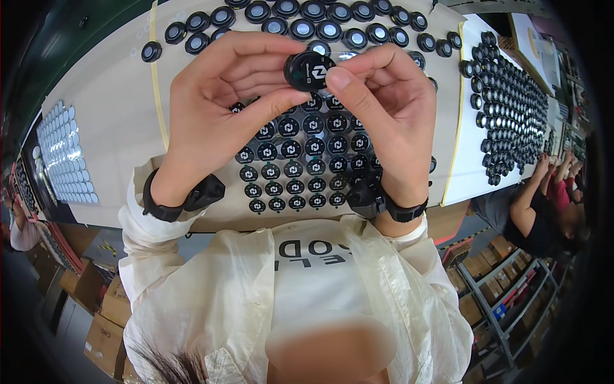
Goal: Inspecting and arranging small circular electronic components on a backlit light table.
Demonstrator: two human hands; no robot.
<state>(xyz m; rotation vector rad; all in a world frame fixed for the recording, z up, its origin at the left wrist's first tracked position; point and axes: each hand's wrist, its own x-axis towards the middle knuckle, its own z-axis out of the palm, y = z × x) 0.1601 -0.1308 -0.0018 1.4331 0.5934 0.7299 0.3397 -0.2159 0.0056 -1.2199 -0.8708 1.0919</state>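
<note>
Above the table, my left hand (220, 96) grips a round black disc (307, 70) between thumb and fingers; a white logo shows on its face. My right hand (400, 105) is closed at the disc's right edge, its thumb on the face. A clear, shiny piece (346, 56) shows by the right fingers; I cannot make out what it is. Below the hands lie rows of round black logo labels (291, 149), partly hidden by the hands. Beyond them stand several black round units (301, 29) with pale centres.
At right, a white board (453, 160) bears many more black round units (505, 115). A sheet of pale round pieces (64, 150) lies at the far left. Other people's arms (540, 176) reach in at the right edge. Cardboard boxes (105, 339) and a metal rack (495, 313) are behind me.
</note>
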